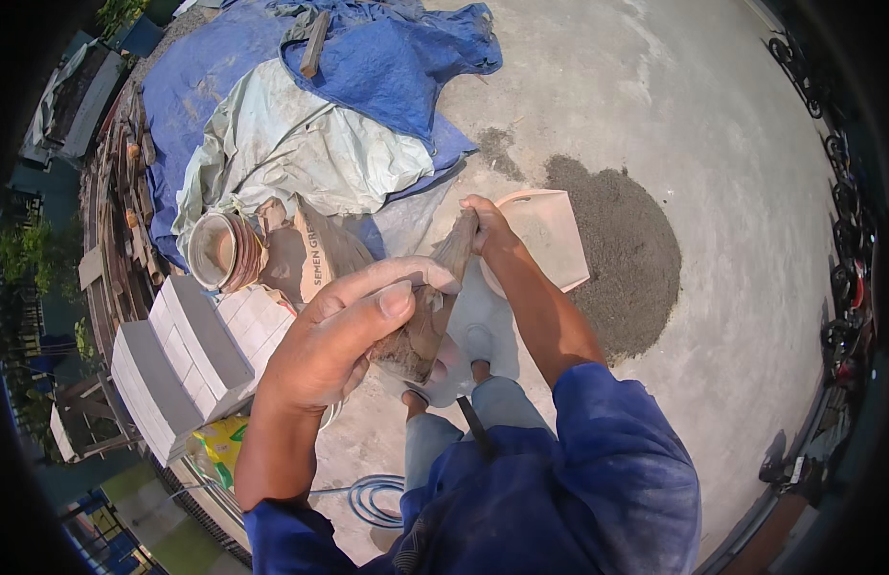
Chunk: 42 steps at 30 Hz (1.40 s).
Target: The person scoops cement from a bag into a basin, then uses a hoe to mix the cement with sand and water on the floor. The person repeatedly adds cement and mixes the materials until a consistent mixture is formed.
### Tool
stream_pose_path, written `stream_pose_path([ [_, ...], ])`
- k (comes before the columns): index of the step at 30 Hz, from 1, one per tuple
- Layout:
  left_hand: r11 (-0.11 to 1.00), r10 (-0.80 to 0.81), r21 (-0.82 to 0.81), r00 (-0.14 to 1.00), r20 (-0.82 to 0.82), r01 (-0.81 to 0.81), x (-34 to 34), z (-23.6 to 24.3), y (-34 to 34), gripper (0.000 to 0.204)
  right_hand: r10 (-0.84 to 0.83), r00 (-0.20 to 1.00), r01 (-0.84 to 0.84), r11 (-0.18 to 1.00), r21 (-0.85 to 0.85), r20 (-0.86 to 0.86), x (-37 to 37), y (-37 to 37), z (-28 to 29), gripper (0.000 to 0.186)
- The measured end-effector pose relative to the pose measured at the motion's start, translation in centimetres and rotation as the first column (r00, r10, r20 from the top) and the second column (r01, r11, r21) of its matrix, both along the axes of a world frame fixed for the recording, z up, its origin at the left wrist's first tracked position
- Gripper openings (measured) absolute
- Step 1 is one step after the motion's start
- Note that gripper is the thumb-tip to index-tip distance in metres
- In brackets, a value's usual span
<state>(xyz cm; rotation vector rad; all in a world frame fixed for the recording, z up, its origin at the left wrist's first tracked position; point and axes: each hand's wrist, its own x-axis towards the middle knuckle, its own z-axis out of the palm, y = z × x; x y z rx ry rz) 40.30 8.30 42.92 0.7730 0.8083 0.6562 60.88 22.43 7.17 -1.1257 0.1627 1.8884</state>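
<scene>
My left hand point(334, 340) and my right hand point(485, 228) both grip a cement-crusted trowel point(421, 326) held in front of my chest. The right hand is closed round its upper, narrow end. On the wider lower part, the left thumb presses against the dirty face. Whether that lower part is the blade I cannot tell for sure. A pale pink plastic scoop point(550, 240) lies on the concrete just beyond my right hand, beside a dark grey sand pile point(622, 254).
An opened brown cement bag point(315, 254) and a small bucket point(217, 251) sit left of the trowel. Stacked white blocks point(176, 359) stand at lower left. Blue and pale tarps point(349, 86) cover the ground behind. A blue hose coil point(368, 498) lies by my feet.
</scene>
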Motion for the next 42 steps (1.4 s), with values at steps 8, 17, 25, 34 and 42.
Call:
stream_pose_path([
  [8, 0.847, -0.362, -0.493, 0.894, -0.266, 0.196, 3.0, -27.7, -11.2, 0.071, 0.07, 0.955, 0.0, 0.971, -0.237, 0.288, 11.5, -9.1, -21.8, 0.014],
  [17, 0.816, -0.576, -0.512, 0.308, -0.757, 0.267, 3.5, -55.6, -24.2, 0.028, 0.032, 0.971, 0.057, 0.932, -0.358, 0.238, 12.7, -16.3, -30.5, 0.008],
  [25, 0.829, -0.54, -0.507, 0.103, -0.835, 0.238, 2.0, -59.1, -20.6, 0.018, -0.078, 0.953, 0.171, 0.936, -0.307, 0.294, 11.9, -15.9, -28.5, 0.014],
  [34, 0.923, -0.246, -0.188, 0.141, -0.959, 0.335, 0.2, -59.7, -18.9, 0.013, -0.207, 0.931, 0.251, 0.961, -0.118, 0.3, 12.3, -16.0, -21.9, 0.011],
  [42, 0.982, 0.04, 0.081, 0.236, -0.971, 0.168, -7.2, -56.9, -25.3, 0.006, -0.144, 0.963, 0.14, 0.99, 0.035, 0.226, 2.8, -19.1, -14.1, 0.01],
])
